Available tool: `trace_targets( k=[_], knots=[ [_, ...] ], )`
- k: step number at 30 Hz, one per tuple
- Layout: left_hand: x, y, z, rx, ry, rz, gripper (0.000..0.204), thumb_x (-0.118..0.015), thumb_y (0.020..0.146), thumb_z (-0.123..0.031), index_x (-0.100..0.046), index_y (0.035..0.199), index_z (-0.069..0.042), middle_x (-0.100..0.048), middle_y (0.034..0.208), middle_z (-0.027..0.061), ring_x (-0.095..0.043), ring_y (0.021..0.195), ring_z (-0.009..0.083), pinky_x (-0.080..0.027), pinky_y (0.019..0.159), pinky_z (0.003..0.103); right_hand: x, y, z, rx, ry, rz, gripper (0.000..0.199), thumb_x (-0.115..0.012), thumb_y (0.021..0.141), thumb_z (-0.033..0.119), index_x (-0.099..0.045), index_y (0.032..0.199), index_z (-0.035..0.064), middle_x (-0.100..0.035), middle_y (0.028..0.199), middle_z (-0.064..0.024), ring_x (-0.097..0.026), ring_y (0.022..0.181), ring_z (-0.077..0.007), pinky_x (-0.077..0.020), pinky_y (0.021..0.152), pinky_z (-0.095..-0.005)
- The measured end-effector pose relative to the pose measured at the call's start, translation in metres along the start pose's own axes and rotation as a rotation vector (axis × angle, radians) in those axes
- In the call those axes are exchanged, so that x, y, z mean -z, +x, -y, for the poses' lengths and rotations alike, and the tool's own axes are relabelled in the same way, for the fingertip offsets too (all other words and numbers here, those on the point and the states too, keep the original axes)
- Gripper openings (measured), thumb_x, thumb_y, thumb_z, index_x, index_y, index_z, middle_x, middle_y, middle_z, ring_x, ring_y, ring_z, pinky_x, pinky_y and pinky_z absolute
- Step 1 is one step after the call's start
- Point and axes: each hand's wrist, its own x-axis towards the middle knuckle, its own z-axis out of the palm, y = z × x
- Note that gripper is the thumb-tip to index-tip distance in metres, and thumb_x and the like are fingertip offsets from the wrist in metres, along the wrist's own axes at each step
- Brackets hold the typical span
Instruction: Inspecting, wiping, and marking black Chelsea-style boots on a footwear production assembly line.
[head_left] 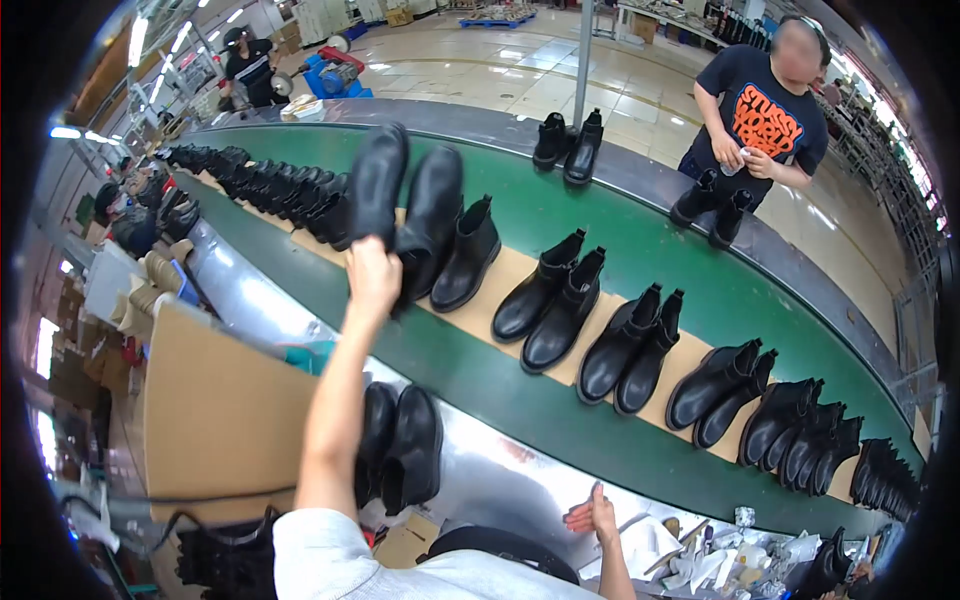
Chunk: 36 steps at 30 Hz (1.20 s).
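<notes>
A black boot pair [400,450] is seen nearest, on the steel ledge below the raised left arm. The left hand [372,272] is closed on two lifted boots [405,205], soles up, long axes pointing away over the green conveyor [600,220]. The right hand [592,516] rests open, flat, empty, farther off.

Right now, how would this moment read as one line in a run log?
left hand: raised, gripping pair of black boots | right hand: flat on metal bench | green conveyor: boot pairs in row
</notes>
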Motion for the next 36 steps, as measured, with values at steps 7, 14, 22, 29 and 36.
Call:
trace_targets(
  k=[7, 14, 22, 29, 36],
  knots=[
    [-0.145, 0.141, 0.151, 0.074, 0.185, 0.34, 0.022, -0.055, 0.072, -0.012, -0.063, 0.089, 0.0, -0.061, 0.09, 0.0255, -0.059, 0.088, 0.0403, -0.047, 0.078, 0.047, 0.0, 0.003, -0.005, -0.109, 0.014, -0.047, 0.091, -0.016, 0.087, 0.067, -0.059, 0.065, -0.0109, -0.063, 0.062, -0.0212, -0.064, 0.051, -0.0286, -0.0544, 0.045, -0.0338],
    [-0.223, 0.098, 0.159, 0.276, 0.536, -0.041, 0.027, -0.055, 0.079, -0.015, -0.053, 0.102, -0.002, -0.057, 0.104, 0.0178, -0.055, 0.099, 0.0321, -0.038, 0.088, 0.041, -0.01, -0.005, 0.002, -0.195, -0.006, -0.165, 0.091, -0.018, 0.088, 0.064, -0.056, 0.061, -0.0139, -0.06, 0.058, -0.0236, -0.061, 0.046, -0.0309, -0.0543, 0.044, -0.0351],
    [-0.243, 0.107, 0.016, 0.078, 0.117, 0.604, 0.039, -0.064, 0.07, -0.019, -0.052, 0.1, 0.002, -0.06, 0.1, 0.0243, -0.06, 0.095, 0.0372, -0.05, 0.081, 0.044, -0.003, 0.001, 0.022, -0.21, -0.001, -0.134, 0.091, -0.02, 0.086, 0.067, -0.058, 0.065, -0.0123, -0.062, 0.062, -0.0221, -0.063, 0.051, -0.0296, -0.0544, 0.046, -0.0349],
    [-0.241, 0.07, 0.04, 0.135, 0.094, 0.383, 0.04, -0.059, 0.072, -0.009, -0.037, 0.106, -0.006, -0.061, 0.088, 0.0228, -0.06, 0.085, 0.0411, -0.048, 0.075, 0.048, -0.008, -0.007, 0.016, -0.151, -0.003, -0.113, 0.085, -0.021, 0.088, 0.064, -0.063, 0.076, -0.0097, -0.064, 0.066, -0.0194, -0.064, 0.052, -0.0257, -0.0521, 0.046, -0.031],
    [-0.122, -0.01, 0.024, -0.124, -0.388, 0.05, 0.026, -0.058, 0.076, 0.004, -0.043, 0.095, -0.006, -0.052, 0.072, 0.0173, -0.057, 0.069, 0.0378, -0.044, 0.063, 0.041, -0.012, -0.017, -0.011, -0.057, 0.086, -0.009, 0.077, -0.03, 0.088, 0.063, -0.062, 0.085, -0.0071, -0.065, 0.072, -0.0181, -0.065, 0.058, -0.0241, -0.0528, 0.053, -0.03]
  ],
)
